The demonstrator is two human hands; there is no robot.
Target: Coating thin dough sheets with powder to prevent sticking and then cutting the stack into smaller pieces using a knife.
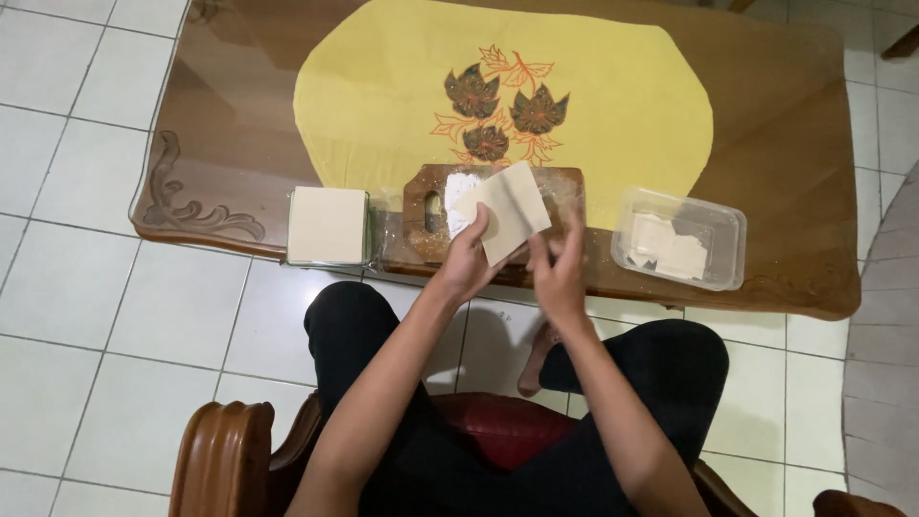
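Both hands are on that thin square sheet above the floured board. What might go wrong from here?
1. The sheet is held in the air by the left hand and right hand; thin as it looks, it may tear or fold.
2. The board sits at the table edge, so a nudge might tip it onto the lap.
3. The stack also sits at that edge and might get knocked off.
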